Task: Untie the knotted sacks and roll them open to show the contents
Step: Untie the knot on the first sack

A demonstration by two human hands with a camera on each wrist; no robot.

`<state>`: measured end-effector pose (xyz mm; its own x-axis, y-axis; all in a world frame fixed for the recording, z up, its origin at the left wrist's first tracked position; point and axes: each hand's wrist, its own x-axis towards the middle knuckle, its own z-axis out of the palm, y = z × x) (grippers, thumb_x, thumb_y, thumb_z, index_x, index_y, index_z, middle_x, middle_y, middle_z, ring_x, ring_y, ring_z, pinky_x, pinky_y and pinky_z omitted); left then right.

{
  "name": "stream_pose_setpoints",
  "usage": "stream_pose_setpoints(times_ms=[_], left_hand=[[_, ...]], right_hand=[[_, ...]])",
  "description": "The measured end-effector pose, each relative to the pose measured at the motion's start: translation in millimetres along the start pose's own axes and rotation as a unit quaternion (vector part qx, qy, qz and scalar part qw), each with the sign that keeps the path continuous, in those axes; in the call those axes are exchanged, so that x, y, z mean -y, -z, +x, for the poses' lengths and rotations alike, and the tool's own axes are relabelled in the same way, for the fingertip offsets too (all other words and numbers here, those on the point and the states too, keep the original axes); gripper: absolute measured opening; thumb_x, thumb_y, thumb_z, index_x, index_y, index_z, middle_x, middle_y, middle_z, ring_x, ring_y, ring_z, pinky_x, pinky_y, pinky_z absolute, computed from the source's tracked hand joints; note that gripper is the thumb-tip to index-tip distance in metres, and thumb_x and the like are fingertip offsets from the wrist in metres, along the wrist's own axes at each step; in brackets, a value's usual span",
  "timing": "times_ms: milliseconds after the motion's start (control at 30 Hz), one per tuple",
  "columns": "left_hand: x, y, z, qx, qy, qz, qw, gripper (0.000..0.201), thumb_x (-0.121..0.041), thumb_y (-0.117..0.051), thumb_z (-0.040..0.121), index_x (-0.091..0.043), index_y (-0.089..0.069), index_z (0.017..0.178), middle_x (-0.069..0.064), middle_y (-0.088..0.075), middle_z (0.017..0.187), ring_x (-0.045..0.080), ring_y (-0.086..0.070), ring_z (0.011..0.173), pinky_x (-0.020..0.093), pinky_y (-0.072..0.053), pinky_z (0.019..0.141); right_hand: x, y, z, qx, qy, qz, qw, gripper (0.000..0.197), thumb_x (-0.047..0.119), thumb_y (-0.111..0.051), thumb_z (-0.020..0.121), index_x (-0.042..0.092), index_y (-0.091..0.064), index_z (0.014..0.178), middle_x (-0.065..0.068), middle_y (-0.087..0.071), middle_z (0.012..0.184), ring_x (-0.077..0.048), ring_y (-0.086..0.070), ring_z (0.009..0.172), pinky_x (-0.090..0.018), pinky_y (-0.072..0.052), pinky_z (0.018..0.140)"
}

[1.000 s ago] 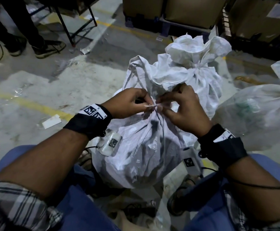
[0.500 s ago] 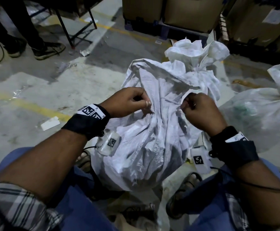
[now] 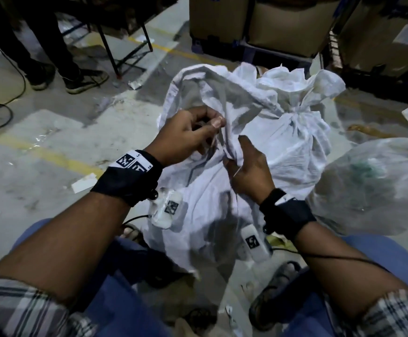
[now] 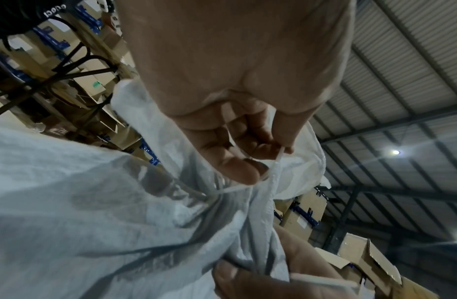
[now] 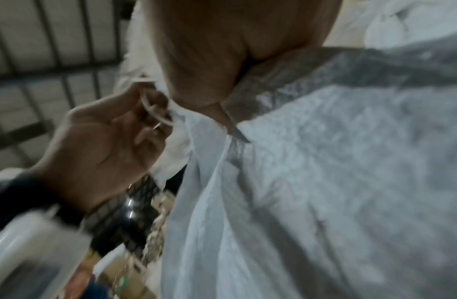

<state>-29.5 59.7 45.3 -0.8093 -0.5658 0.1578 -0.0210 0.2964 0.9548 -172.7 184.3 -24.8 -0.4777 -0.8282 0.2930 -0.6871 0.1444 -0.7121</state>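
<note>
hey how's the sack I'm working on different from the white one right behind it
The near sack has a loosened, spread neck; the far sack is cinched tight with a tie. Both hands, left and right, work on the near sack; nothing touches the far one. Both are white woven sacks standing on the floor.

Seated person, seen from above. Left hand [image 3: 186, 135] and right hand [image 3: 249, 171] are bare. Each wrist carries a black fabric band [image 3: 127, 177] bearing white tags printed with black square codes. Under each wrist hangs a small white camera unit [image 3: 166, 210] with a similar code, trailing a thin black cable [image 3: 339, 257]. Plaid sleeves [image 3: 20, 310] rolled above the forearms; blue trousers [image 3: 130, 307]; dark sandals [image 3: 271, 300].
</note>
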Motion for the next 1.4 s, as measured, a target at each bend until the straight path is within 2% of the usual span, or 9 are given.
stream_pose_setpoints(times_ms=[67,167,300,667,800,933,1067,1267,1400], left_hand=[[-4,4,-1,-0.013,-0.019,-0.025,0.999,0.015,-0.015,-0.055,0.102,-0.004,-0.064,0.099,0.004,-0.061,0.074,0.019,-0.060,0.062,0.033,-0.054,0.061],[-8,10,-4,-0.022,-0.041,-0.055,0.997,0.021,-0.013,-0.053,0.103,0.006,-0.061,0.102,-0.002,-0.060,0.071,0.023,-0.058,0.062,0.036,-0.055,0.060],[-9,2,-7,-0.014,-0.031,-0.089,0.995,0.013,-0.012,-0.050,0.104,-0.008,-0.062,0.100,0.003,-0.056,0.077,0.018,-0.062,0.065,0.033,-0.057,0.063],[-21,-35,12,-0.025,0.014,-0.203,0.979,0.012,-0.003,-0.048,0.103,0.002,-0.052,0.113,0.010,-0.064,0.081,0.017,-0.069,0.065,0.032,-0.061,0.066],[-24,-54,13,-0.037,0.025,-0.237,0.970,0.009,-0.002,-0.050,0.102,-0.006,-0.058,0.103,0.003,-0.070,0.077,0.020,-0.070,0.062,0.033,-0.061,0.060],[-38,-73,22,-0.062,0.025,-0.206,0.976,0.006,-0.005,-0.055,0.100,-0.005,-0.060,0.102,0.010,-0.071,0.088,0.022,-0.070,0.070,0.032,-0.060,0.059],[-56,-97,34,-0.089,0.045,-0.214,0.972,0.010,-0.011,-0.057,0.101,-0.002,-0.062,0.101,0.007,-0.071,0.086,0.013,-0.070,0.067,0.026,-0.058,0.059],[-80,-154,50,-0.113,0.043,-0.259,0.958,0.014,-0.012,-0.050,0.104,-0.003,-0.060,0.103,0.010,-0.065,0.090,0.013,-0.068,0.066,0.024,-0.056,0.060],[-95,-205,68,-0.104,0.067,-0.253,0.959,0.020,-0.014,-0.052,0.103,0.002,-0.059,0.113,0.011,-0.066,0.092,0.018,-0.066,0.070,0.026,-0.056,0.062]], right_hand=[[-3,-2,16,-0.009,-0.010,0.028,1.000,0.041,0.018,-0.068,0.092,0.003,-0.058,0.128,0.000,-0.063,0.125,-0.019,-0.059,0.120,-0.005,-0.038,0.094],[-6,-6,33,0.022,-0.032,0.064,0.997,0.051,0.023,-0.071,0.091,-0.002,-0.056,0.134,-0.012,-0.058,0.139,-0.023,-0.053,0.132,-0.036,-0.041,0.112],[-5,-7,33,-0.049,-0.042,0.018,0.998,0.066,0.020,-0.078,0.086,-0.003,-0.046,0.139,-0.018,-0.049,0.136,-0.026,-0.047,0.128,-0.024,-0.035,0.109],[17,28,-13,-0.237,0.000,-0.078,0.968,0.074,0.025,-0.079,0.077,0.004,-0.044,0.138,-0.015,-0.042,0.125,-0.027,-0.046,0.115,-0.038,-0.040,0.098],[23,56,-20,-0.111,-0.003,0.138,0.984,0.039,0.014,-0.067,0.081,0.010,-0.057,0.119,-0.007,-0.064,0.110,-0.020,-0.063,0.100,-0.032,-0.049,0.079],[25,77,-30,0.036,-0.123,0.425,0.896,0.025,0.012,-0.055,0.095,0.006,-0.068,0.115,-0.013,-0.073,0.104,-0.034,-0.066,0.103,-0.036,-0.050,0.084],[10,121,-43,-0.003,-0.125,0.337,0.933,0.016,0.011,-0.057,0.100,0.003,-0.070,0.100,-0.002,-0.065,0.068,-0.027,-0.070,0.083,-0.023,-0.053,0.074],[-27,223,-81,-0.101,-0.126,0.075,0.984,0.010,0.016,-0.070,0.093,0.008,-0.076,0.091,-0.004,-0.076,0.075,-0.011,-0.071,0.073,-0.023,-0.052,0.073],[-56,285,-118,-0.178,-0.160,-0.169,0.956,0.009,0.022,-0.072,0.091,0.015,-0.077,0.092,0.001,-0.076,0.084,-0.015,-0.071,0.083,-0.032,-0.056,0.079]])
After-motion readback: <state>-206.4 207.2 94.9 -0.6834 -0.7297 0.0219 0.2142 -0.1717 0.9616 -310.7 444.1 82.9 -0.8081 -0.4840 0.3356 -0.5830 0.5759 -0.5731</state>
